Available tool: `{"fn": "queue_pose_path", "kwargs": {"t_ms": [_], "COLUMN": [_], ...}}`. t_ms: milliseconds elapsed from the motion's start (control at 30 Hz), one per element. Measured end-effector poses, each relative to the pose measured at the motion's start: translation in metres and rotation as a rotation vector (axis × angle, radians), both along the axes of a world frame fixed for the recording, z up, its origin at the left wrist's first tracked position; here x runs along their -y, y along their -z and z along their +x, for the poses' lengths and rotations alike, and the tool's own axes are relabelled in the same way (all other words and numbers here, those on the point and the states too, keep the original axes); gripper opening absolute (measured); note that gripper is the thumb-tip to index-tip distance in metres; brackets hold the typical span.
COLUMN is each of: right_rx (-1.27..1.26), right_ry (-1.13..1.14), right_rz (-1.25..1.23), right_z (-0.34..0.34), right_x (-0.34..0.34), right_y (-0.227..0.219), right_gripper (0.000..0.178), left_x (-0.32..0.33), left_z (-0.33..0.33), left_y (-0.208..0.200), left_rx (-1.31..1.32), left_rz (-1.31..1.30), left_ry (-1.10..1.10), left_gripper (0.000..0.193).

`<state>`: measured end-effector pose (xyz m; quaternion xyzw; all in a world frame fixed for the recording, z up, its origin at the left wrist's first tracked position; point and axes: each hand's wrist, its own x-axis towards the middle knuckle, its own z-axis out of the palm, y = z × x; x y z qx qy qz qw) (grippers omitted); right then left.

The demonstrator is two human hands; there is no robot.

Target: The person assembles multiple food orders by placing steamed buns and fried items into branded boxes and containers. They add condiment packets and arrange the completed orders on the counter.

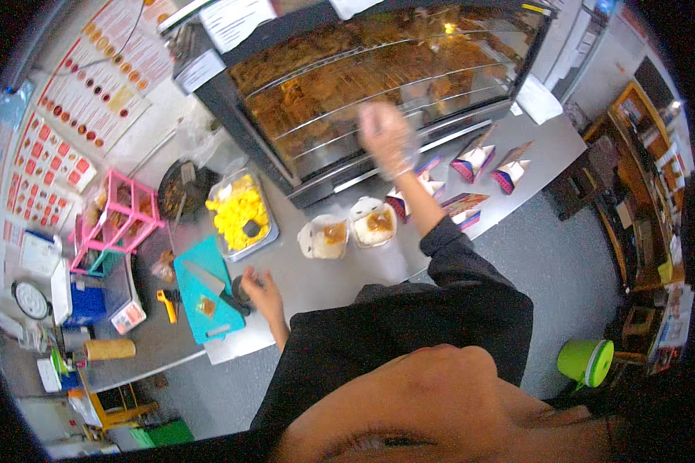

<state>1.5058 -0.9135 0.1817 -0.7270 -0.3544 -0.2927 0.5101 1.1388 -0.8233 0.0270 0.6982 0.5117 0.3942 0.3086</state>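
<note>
My right hand (386,137), in a clear plastic glove, is raised in front of the glass of a heated display cabinet (316,92) full of browned food. Its fingers look curled in, slightly blurred; anything inside them is hidden. My left hand (262,297) is low at the counter's near edge, fingers apart and holding nothing visible. Beside it lie a small round black object (242,288) and a knife (208,279) on a turquoise cutting board (201,262). Between my hands stand two open white takeaway boxes, one (324,238) left and one (374,222) right, with rice and brown sauce.
A metal tray (243,216) of yellow food chunks sits behind the cutting board, near a black pan (184,189). Several red-and-blue cartons (471,160) stand to the right. A pink rack (120,212) and a yellow-handled tool (167,305) are at left. A green bucket (583,361) is on the floor.
</note>
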Motion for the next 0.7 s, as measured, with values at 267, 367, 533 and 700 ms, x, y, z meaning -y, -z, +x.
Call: {"fn": "queue_pose_path", "kwargs": {"t_ms": [267, 367, 533, 700], "right_rx": [-0.006, 0.024, -0.067, -0.052], "right_ry": [0.606, 0.735, 0.677, 0.642], "right_rz": [0.043, 0.059, 0.144, 0.294], "right_z": [0.418, 0.487, 0.489, 0.51], "right_x": [0.192, 0.217, 0.181, 0.199], "right_y": [0.005, -0.019, -0.009, -0.006], "right_gripper": [0.076, 0.077, 0.068, 0.056], "left_x": [0.001, 0.021, 0.074, 0.115], "left_z": [0.029, 0.073, 0.107, 0.152], "left_y": [-0.004, -0.002, 0.001, -0.03], "left_rx": [-0.034, -0.034, -0.018, -0.002], "left_rz": [0.141, 0.226, 0.18, 0.109], "left_ry": [-0.268, -0.371, -0.462, -0.488], "left_gripper": [0.042, 0.043, 0.043, 0.042]}}
